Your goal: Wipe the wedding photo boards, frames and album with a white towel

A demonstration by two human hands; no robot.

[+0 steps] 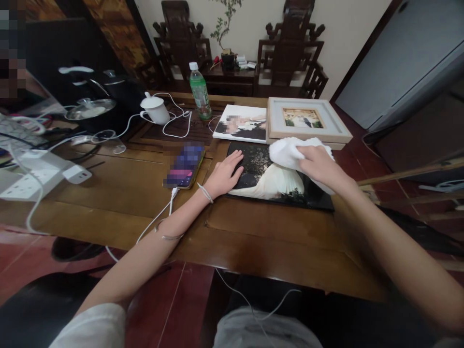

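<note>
A dark wedding photo panel (pixel 250 192) lies flat on the wooden table, showing a pale spread gown against black. My left hand (pixel 225 175) rests with its fingers stretched out on the panel's left edge. In my right hand (pixel 319 162) is a bunched white cloth (pixel 286 151), pressed on the upper right part of the panel. The cloth and hand hide that corner. Just behind the panel lie a smaller white-edged photo print (pixel 250 134) and a light wooden picture frame (pixel 308 136) with a small photo inside a wide mat.
Left of my hand, a phone (pixel 184 166) lies on a charging cable. Beyond stand a green-labelled bottle (pixel 200 92) and a lidded white cup (pixel 155 109). A white power strip (pixel 32 176), cables and a glass-lidded pot (pixel 90 110) crowd the table's left end.
</note>
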